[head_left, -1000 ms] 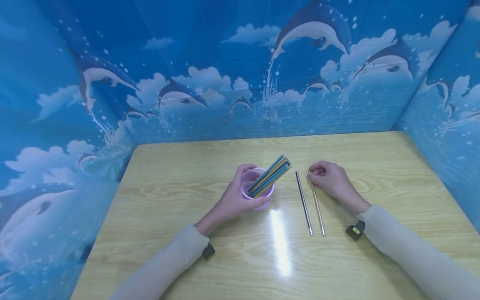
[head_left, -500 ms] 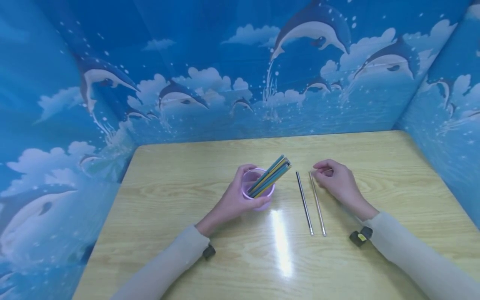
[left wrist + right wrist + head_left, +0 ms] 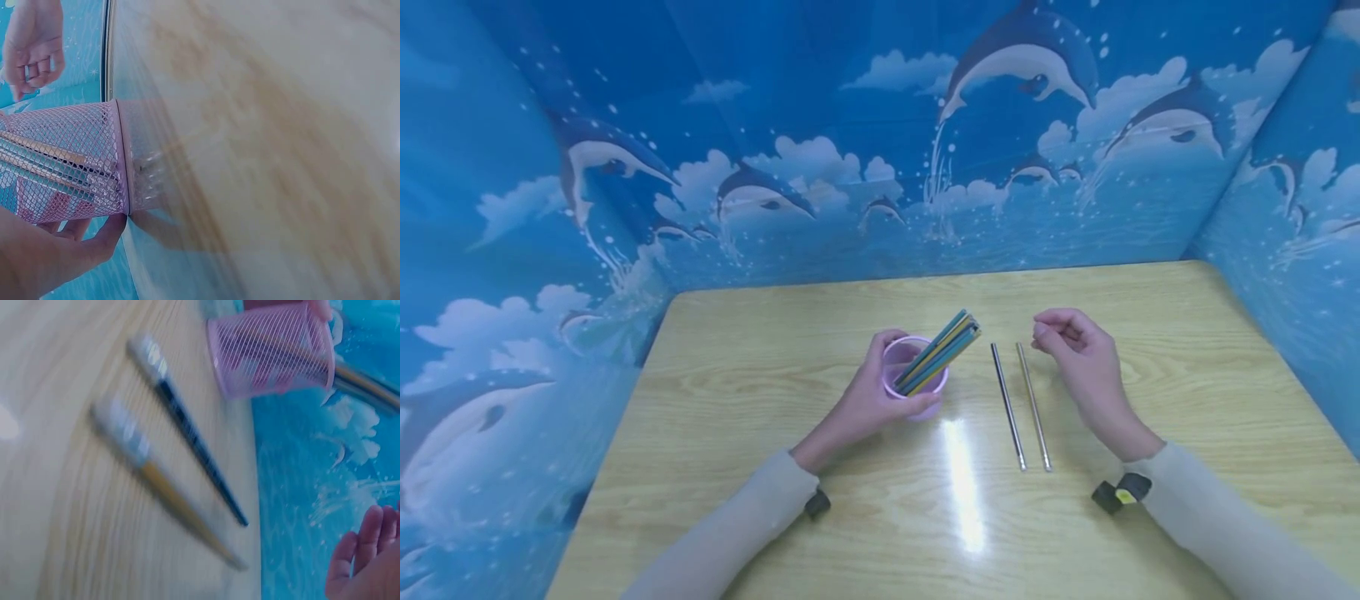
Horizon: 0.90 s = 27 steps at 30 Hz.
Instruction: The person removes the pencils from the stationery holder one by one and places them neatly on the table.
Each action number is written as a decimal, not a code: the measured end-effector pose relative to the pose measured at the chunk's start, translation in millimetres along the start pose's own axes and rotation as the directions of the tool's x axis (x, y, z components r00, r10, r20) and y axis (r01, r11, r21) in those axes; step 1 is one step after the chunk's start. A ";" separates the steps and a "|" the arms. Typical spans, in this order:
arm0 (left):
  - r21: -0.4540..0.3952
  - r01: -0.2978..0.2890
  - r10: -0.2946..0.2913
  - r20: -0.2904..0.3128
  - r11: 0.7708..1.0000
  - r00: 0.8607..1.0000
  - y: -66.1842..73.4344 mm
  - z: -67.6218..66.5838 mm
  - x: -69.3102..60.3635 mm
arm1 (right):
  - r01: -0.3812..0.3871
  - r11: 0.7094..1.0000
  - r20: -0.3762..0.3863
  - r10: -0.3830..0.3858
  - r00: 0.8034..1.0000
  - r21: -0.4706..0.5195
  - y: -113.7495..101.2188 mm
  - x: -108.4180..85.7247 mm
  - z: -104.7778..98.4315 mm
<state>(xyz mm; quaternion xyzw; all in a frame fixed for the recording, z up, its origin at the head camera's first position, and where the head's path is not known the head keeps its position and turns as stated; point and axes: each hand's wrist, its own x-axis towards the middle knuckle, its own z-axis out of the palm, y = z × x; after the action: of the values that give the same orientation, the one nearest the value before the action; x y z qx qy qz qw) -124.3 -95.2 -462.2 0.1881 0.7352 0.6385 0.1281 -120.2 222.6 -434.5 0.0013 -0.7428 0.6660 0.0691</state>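
Observation:
My left hand (image 3: 889, 392) wraps round a pink mesh pencil holder (image 3: 75, 119) that stands on the table. Inside, a bunch of teal, yellow and dark pencils (image 3: 942, 353) leans to the right, silver ends at the bottom. Side by side on the table lie a dark pencil (image 3: 1008, 407) and a gold one (image 3: 1034, 407), their silver-and-white ends towards me. These look blurred in the right wrist view, where the dark pencil (image 3: 190, 431) lies closer to the holder. Just right of the gold pencil, my right hand (image 3: 1084, 350) hovers with loosely bent fingers and holds nothing.
The wood-grain table (image 3: 745, 358) has a bright light reflection (image 3: 964, 492) in front of the holder. Blue dolphin-print cloth (image 3: 850, 225) stands along the table's back and sides. A small dark camera (image 3: 1122, 493) sits at the right wrist.
My right hand has left the top end of the gold pencil and moved right, its fingers loosening. Both loose pencils stay where they lay. The left hand and holder have not visibly moved.

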 end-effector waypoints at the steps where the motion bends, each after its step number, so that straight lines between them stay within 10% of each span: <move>1: 0.001 0.000 0.000 -0.002 1.000 1.000 -0.2 0.1 -0.2 | 0.015 0.998 -0.005 -0.015 1.000 0.058 -2.3 -1.9 2.5; 10: 0.008 -0.009 0.009 0.001 1.000 1.000 0.3 -0.3 -0.6 | 0.064 0.974 0.007 -0.067 0.998 0.218 -12.1 -14.9 28.3; 27: 0.000 -0.020 0.020 0.000 1.000 1.000 -1.9 0.2 -0.2 | 0.022 0.998 0.102 -0.027 0.994 0.054 -20.7 -20.9 53.6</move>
<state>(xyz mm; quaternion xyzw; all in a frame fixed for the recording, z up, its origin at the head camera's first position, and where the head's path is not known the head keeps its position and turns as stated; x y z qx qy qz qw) -124.2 -95.4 -464.1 0.1955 0.7333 0.6397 0.1217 -103.0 165.4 -421.7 0.0464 -0.7275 0.6834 0.0390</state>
